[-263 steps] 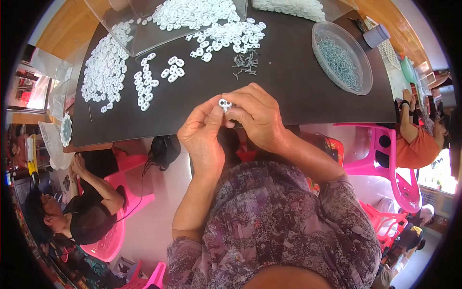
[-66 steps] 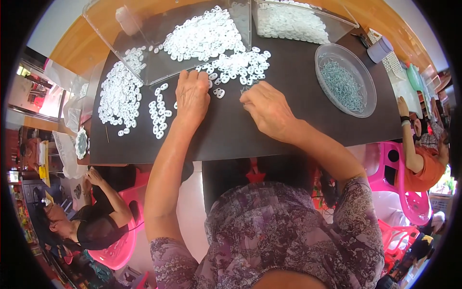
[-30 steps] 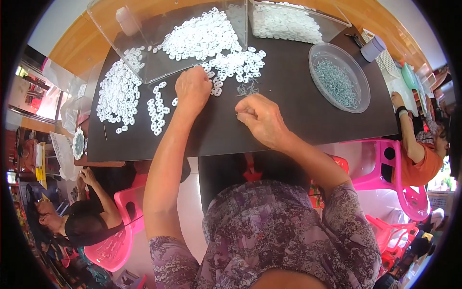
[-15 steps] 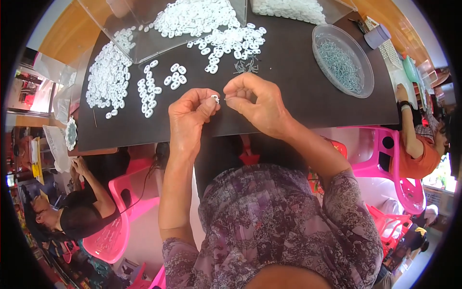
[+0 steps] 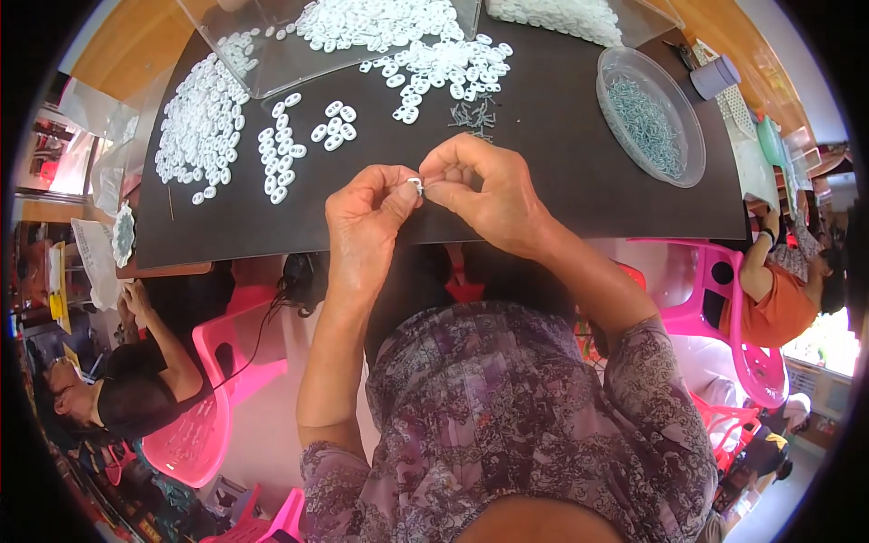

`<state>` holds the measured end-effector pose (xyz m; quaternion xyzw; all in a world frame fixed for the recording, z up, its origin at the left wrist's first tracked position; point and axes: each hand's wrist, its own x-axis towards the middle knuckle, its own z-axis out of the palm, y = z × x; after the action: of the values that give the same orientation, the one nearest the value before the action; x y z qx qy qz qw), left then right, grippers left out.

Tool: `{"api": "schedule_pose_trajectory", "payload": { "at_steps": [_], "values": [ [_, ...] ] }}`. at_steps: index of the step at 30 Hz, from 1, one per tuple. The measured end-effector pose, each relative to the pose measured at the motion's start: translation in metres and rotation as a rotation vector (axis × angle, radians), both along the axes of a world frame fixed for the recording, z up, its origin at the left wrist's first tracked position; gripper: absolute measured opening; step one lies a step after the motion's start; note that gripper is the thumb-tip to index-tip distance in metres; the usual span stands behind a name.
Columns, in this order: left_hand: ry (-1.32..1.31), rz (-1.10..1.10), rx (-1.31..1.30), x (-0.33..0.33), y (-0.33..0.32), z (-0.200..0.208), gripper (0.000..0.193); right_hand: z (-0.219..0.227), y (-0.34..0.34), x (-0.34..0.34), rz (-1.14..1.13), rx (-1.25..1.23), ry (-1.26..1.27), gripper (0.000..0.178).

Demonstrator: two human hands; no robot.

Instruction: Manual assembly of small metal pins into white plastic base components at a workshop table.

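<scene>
Over the near part of the dark table, my left hand (image 5: 369,210) pinches a small white oval plastic piece (image 5: 415,182) between thumb and forefinger. My right hand (image 5: 493,192) is closed in a pinch, its fingertips right against that piece. Whatever is between those fingertips is too small and covered to make out. Just beyond my right hand lies a small scatter of thin grey screws (image 5: 472,115). Similar white two-holed ovals lie past my hands in a loose pile (image 5: 444,65), a small cluster (image 5: 335,127) and a column (image 5: 281,152).
A round clear dish (image 5: 695,145) of grey screws stands on the table's right side, near a lidded cup (image 5: 714,77). Clear boxes of white pieces stand at the back, and a large heap (image 5: 201,122) lies left. People sit on pink chairs either side.
My hands have come together, so the right fingertips now meet the white piece in my left. The view has shifted slightly.
</scene>
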<state>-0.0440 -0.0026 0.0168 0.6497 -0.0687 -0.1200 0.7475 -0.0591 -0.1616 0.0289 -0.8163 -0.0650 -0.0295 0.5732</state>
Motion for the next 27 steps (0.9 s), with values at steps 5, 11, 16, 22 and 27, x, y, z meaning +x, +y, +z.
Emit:
{"api": "schedule_pose_trajectory", "payload": {
  "at_steps": [5,11,16,22,27],
  "values": [
    [-0.128,0.043,0.075,-0.006,-0.002,-0.005,0.007,0.000,0.002,-0.001,0.007,0.094,0.079,0.013],
    [-0.273,0.196,0.223,-0.014,-0.006,-0.018,0.004,-0.012,0.008,0.000,-0.001,0.207,0.106,0.015],
    [-0.022,0.191,-0.068,-0.017,-0.005,-0.006,0.008,-0.013,0.012,0.002,0.000,0.346,0.132,0.013],
    [-0.119,0.269,-0.036,-0.022,-0.007,-0.012,0.008,-0.015,0.024,-0.003,-0.089,0.285,0.013,0.011],
    [-0.062,0.306,-0.087,-0.023,-0.006,-0.017,0.008,-0.022,0.030,-0.005,-0.120,0.306,0.013,0.011]
  ]
}}
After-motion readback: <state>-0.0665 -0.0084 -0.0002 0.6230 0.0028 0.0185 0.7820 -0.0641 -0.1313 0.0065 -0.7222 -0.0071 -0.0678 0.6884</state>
